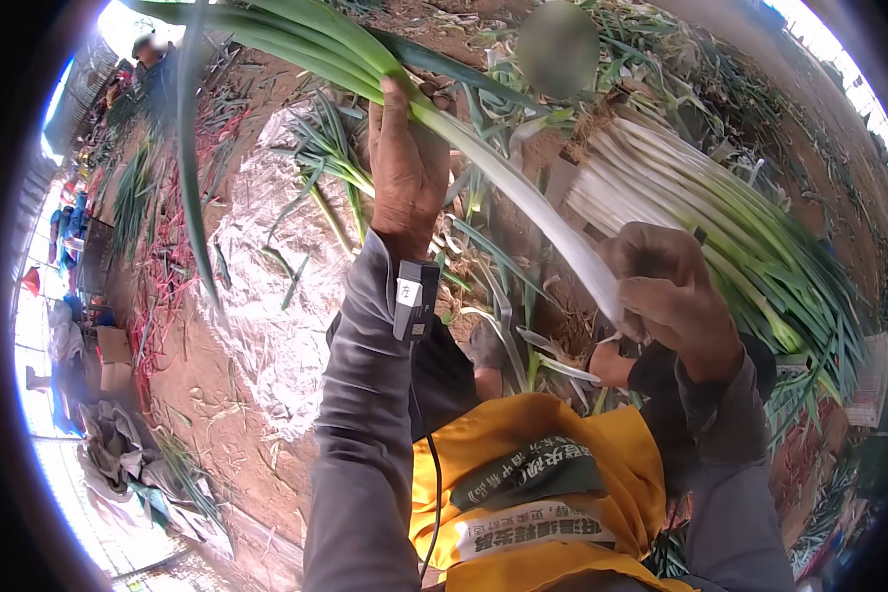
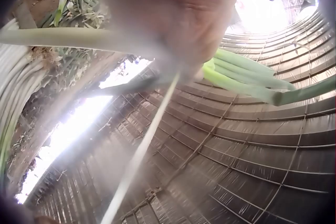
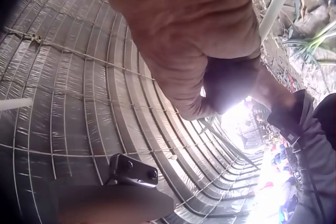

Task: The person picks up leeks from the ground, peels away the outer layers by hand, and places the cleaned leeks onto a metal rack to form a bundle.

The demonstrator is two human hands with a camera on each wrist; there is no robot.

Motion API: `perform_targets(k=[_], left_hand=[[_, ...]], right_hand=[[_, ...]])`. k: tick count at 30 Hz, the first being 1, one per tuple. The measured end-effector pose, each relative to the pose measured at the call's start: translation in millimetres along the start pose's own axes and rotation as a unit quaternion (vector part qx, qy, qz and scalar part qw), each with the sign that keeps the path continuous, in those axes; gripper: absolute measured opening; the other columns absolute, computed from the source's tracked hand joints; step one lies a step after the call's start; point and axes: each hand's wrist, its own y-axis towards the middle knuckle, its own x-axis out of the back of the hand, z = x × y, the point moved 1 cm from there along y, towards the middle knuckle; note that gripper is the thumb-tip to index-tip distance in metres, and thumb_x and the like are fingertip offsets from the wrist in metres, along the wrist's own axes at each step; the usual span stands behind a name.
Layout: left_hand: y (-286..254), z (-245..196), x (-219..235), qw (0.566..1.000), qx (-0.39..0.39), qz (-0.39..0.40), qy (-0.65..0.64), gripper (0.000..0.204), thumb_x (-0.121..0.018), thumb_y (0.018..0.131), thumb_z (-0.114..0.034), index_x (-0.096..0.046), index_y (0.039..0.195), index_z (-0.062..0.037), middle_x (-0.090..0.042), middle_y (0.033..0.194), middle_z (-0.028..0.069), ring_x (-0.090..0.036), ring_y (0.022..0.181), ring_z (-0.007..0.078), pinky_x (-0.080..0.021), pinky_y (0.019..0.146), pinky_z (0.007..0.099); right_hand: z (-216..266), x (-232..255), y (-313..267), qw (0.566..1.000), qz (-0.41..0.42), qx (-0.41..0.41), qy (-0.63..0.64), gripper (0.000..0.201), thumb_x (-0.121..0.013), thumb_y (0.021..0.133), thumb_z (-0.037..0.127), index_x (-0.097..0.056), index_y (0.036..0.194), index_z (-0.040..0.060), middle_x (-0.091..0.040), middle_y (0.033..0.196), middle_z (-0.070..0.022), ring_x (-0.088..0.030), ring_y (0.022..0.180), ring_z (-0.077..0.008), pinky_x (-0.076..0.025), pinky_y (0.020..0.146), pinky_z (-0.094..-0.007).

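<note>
My left hand (image 1: 405, 158) grips a long green onion (image 1: 523, 197) around its neck, where the white shaft meets the green leaves. Its leaves (image 2: 247, 74) fan out past that hand in the left wrist view. At the lower white end, my right hand (image 1: 676, 291) has its fingers curled against the stalk and pinches it near the tip. The stalk slants between both hands, above the lap. In the right wrist view the right hand (image 3: 194, 40) fills the upper middle and hides its fingertips. A thin pale strip (image 2: 136, 155) runs down from the left hand.
A large pile of green onions (image 1: 701, 207) lies to the right, roots toward the back. Crumpled whitish sheeting (image 1: 266, 266) covers soil at left, with loose green onions (image 1: 335, 148) on it. Leaf scraps (image 1: 622, 59) litter the ground behind. Another person (image 1: 153, 64) is at far left.
</note>
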Motion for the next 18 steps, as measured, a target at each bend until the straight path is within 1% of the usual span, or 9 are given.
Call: perform_targets(k=[3,7,8,10,11,13,14,16,18], left_hand=[[-1,-3,3,0.997,0.058,0.013,-0.045,0.029,-0.069,0.1,-0.034,-0.062,0.114,-0.0091,-0.061,0.097,0.0049,-0.058,0.094,0.0214,-0.047,0.098,0.0415],[0,-9,7,0.997,0.059,-0.026,-0.035,0.033,-0.071,0.098,-0.037,-0.062,0.114,-0.0095,-0.061,0.093,0.0046,-0.058,0.094,0.0227,-0.046,0.098,0.0405],[2,-9,9,0.996,0.069,-0.021,-0.049,0.034,-0.071,0.098,-0.036,-0.06,0.116,-0.0087,-0.06,0.096,0.0055,-0.058,0.096,0.0233,-0.046,0.099,0.0405],[6,-6,14,0.995,0.08,-0.014,-0.064,0.036,-0.071,0.098,-0.035,-0.059,0.117,-0.0079,-0.06,0.099,0.0064,-0.057,0.099,0.0238,-0.045,0.1,0.0404],[9,-5,16,0.993,0.073,0.035,-0.085,0.036,-0.069,0.099,-0.033,-0.057,0.12,-0.0068,-0.058,0.104,0.0078,-0.056,0.102,0.0244,-0.045,0.101,0.0407],[11,-2,17,0.989,0.065,0.084,-0.106,0.036,-0.067,0.101,-0.031,-0.055,0.122,-0.0057,-0.057,0.108,0.0092,-0.055,0.105,0.0249,-0.045,0.102,0.041],[10,-1,14,0.988,0.064,0.081,-0.113,0.034,-0.063,0.103,-0.03,-0.053,0.124,-0.0046,-0.056,0.113,0.0103,-0.054,0.109,0.0257,-0.044,0.104,0.0418],[6,-1,7,0.988,0.066,0.078,-0.12,0.033,-0.058,0.106,-0.028,-0.051,0.126,-0.0036,-0.055,0.118,0.0114,-0.053,0.114,0.0265,-0.044,0.106,0.0425],[1,3,-4,0.992,0.078,0.018,-0.101,0.028,-0.046,0.111,-0.026,-0.051,0.127,-0.003,-0.057,0.12,0.0129,-0.055,0.116,0.0281,-0.043,0.109,0.0439]], right_hand=[[-3,8,-9,0.999,-0.009,0.005,0.036,0.009,-0.068,0.087,0.005,-0.061,0.089,-0.0003,-0.061,0.079,0.0007,-0.055,0.061,-0.0034,-0.041,0.05,-0.0205],[-8,16,-15,0.986,0.022,0.11,0.122,0.01,-0.07,0.089,0.005,-0.061,0.086,0.0009,-0.063,0.077,-0.0021,-0.054,0.055,-0.0032,-0.042,0.048,-0.022],[-4,18,-16,0.999,0.016,0.049,-0.012,0.01,-0.07,0.09,0.007,-0.062,0.087,0.001,-0.064,0.078,-0.0022,-0.055,0.056,-0.0038,-0.042,0.048,-0.0218],[-10,26,-8,0.963,0.04,-0.049,-0.262,0.013,-0.073,0.091,0.011,-0.066,0.093,0.0006,-0.066,0.082,-0.0042,-0.06,0.066,-0.0074,-0.045,0.054,-0.0234],[-22,27,-2,0.963,0.037,-0.049,-0.263,0.013,-0.073,0.091,0.011,-0.066,0.093,0.0006,-0.066,0.082,-0.0042,-0.06,0.066,-0.0074,-0.045,0.054,-0.0234],[-37,19,12,0.913,-0.047,0.137,-0.381,0.013,-0.072,0.093,0.011,-0.066,0.098,-0.0005,-0.066,0.083,-0.0064,-0.063,0.074,-0.0124,-0.049,0.062,-0.0284],[-34,16,18,0.913,-0.075,0.151,-0.372,0.015,-0.071,0.094,0.011,-0.068,0.103,0.0002,-0.066,0.084,-0.0088,-0.064,0.079,-0.0169,-0.051,0.07,-0.0331],[-30,10,37,0.906,-0.11,0.18,-0.368,0.018,-0.071,0.094,0.014,-0.069,0.106,0.0006,-0.067,0.085,-0.0109,-0.066,0.079,-0.0214,-0.051,0.07,-0.0349],[-29,9,61,0.895,-0.149,0.21,-0.365,0.022,-0.071,0.094,0.017,-0.069,0.11,0.0011,-0.069,0.086,-0.013,-0.067,0.078,-0.0259,-0.052,0.071,-0.0367]])
